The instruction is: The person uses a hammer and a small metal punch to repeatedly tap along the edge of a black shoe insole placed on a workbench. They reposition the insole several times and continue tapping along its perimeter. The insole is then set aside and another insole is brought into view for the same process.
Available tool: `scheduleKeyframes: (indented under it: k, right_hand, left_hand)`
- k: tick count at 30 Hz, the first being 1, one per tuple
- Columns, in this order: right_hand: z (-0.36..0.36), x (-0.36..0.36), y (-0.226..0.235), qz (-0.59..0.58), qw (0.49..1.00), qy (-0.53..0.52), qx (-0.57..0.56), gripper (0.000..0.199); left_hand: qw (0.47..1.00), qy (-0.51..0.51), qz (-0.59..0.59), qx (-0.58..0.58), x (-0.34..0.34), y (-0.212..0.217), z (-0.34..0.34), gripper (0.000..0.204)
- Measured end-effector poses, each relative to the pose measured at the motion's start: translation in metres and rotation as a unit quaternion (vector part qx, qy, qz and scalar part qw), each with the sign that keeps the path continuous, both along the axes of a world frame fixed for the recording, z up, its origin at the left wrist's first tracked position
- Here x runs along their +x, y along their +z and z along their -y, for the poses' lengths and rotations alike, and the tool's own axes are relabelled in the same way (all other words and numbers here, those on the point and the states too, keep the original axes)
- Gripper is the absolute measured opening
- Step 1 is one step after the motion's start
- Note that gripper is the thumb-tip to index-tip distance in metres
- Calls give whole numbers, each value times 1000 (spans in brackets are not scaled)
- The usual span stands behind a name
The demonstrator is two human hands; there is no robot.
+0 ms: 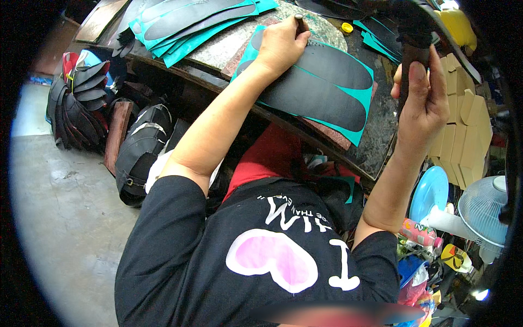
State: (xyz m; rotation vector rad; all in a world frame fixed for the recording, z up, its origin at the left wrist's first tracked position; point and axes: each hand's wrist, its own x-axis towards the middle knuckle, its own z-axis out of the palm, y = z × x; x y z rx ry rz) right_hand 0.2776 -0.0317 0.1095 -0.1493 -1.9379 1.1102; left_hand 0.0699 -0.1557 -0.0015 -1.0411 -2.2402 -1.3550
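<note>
Dark workbench [384, 124], black-and-teal sheet [313, 101] lying on its near side, left hand [280, 46] pinching short dark rod [299, 19] at the sheet's far edge, right hand [422, 98] wrapped around raised dark handle [415, 53].

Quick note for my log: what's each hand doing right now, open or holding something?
Left hand: closed, holding a small dark tool.
Right hand: closed, holding a thick dark handle.

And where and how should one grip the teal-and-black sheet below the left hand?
Probably pinch the sheet by its near right corner, coming from the right: it is thin, this corner is uncovered and seems to overhang the reddish slab, and the left hand is over the far left part.
</note>
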Motion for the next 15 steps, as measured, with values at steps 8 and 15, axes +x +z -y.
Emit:
scheduleKeyframes:
  k: [8,15]
  right_hand:
    - [-32,-2,-62,244,950,-155,117,41]
    - [-93,60,-109,345,853,-354,169,40]
  left_hand:
    - [980,-5,159,120,-13,-3,-5,17]
    - [977,117,17,177,-19,-7,2,15]
